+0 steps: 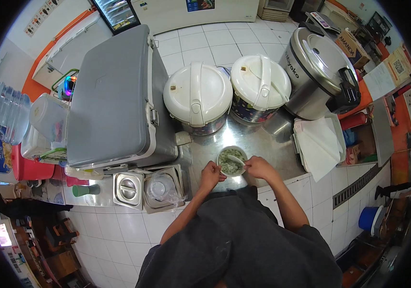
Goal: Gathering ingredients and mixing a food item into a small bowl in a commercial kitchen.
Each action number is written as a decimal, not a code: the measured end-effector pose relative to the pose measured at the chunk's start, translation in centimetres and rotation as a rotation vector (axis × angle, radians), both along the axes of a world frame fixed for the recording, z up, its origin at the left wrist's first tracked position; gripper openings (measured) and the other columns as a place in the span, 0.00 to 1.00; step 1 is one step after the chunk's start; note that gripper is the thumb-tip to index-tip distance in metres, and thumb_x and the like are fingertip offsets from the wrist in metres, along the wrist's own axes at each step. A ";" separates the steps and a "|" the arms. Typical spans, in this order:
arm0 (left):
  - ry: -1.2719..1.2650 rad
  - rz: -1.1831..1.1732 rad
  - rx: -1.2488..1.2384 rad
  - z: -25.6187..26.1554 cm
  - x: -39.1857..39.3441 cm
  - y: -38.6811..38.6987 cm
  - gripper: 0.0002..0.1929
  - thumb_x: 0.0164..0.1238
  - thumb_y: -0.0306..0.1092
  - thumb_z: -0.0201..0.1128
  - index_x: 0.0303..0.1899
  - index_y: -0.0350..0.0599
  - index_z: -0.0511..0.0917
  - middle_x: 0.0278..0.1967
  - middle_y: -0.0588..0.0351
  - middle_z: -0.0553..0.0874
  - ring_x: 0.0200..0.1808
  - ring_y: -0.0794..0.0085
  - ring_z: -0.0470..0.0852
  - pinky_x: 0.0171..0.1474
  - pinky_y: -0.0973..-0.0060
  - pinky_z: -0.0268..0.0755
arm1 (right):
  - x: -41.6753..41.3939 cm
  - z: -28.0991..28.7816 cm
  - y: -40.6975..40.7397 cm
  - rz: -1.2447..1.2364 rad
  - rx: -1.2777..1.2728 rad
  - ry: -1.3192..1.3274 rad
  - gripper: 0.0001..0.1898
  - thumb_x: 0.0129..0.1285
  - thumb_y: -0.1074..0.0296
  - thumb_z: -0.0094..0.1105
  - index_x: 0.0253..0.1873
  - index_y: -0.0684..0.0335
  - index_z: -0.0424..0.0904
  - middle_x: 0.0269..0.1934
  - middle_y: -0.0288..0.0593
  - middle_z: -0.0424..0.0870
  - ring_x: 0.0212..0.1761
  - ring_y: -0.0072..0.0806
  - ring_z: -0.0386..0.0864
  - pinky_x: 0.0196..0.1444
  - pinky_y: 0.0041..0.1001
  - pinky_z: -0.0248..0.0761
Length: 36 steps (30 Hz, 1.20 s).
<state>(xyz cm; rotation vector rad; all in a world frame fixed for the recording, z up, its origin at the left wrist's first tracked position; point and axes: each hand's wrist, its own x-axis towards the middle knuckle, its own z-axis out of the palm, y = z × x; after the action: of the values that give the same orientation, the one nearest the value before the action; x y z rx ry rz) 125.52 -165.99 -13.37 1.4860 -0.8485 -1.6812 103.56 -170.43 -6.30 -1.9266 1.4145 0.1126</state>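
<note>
A small round bowl (239,174) holds a pale green, crumbly food mix (228,166) and stands on the steel counter before me. My right hand (261,167) grips the handle of a white spoon (235,158), whose bowl end rests in the mix. At the bowl's left rim, my left hand (211,175) has its fingers curled and its tips against the edge. Beyond the bowl, two white-lidded rice warmers (180,91) stand side by side, the right one (243,84) with a dark patterned body.
A large grey cooler box (110,93) with a shut lid stands at the left. Steel food pans (129,190) and a green cup (80,190) sit nearer me. To the right are a tall Miyako steel cooker (309,72) and white paper sheets (317,144) overhanging the counter edge.
</note>
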 end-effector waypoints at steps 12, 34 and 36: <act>0.104 -0.008 -0.059 -0.8 -0.5 1.1 0.09 0.77 0.31 0.52 0.37 0.38 0.65 0.29 0.49 0.82 0.29 0.67 0.88 0.29 0.75 0.82 | 5.3 4.6 3.8 0.270 -0.271 0.395 0.13 0.63 0.69 0.51 0.49 0.66 0.79 0.35 0.53 0.84 0.35 0.41 0.86 0.35 0.35 0.79; 0.039 -0.026 -0.011 -0.3 -0.1 0.6 0.10 0.77 0.33 0.53 0.37 0.37 0.68 0.27 0.51 0.81 0.28 0.70 0.87 0.28 0.76 0.81 | 4.3 1.2 6.2 -0.074 -0.190 0.265 0.09 0.59 0.66 0.57 0.43 0.60 0.81 0.35 0.53 0.84 0.40 0.47 0.83 0.42 0.46 0.76; 0.029 -0.011 -0.028 -0.2 0.1 0.2 0.09 0.77 0.33 0.53 0.37 0.37 0.68 0.27 0.51 0.81 0.27 0.70 0.87 0.28 0.75 0.82 | 3.8 0.8 4.8 -0.105 -0.131 0.177 0.10 0.60 0.65 0.57 0.44 0.61 0.82 0.35 0.54 0.84 0.40 0.47 0.83 0.41 0.45 0.76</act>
<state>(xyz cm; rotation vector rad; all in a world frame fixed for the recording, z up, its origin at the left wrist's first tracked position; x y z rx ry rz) 125.60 -165.82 -13.54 1.4369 -0.8632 -1.6885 107.34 -165.59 -5.52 -1.9830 1.6740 0.1475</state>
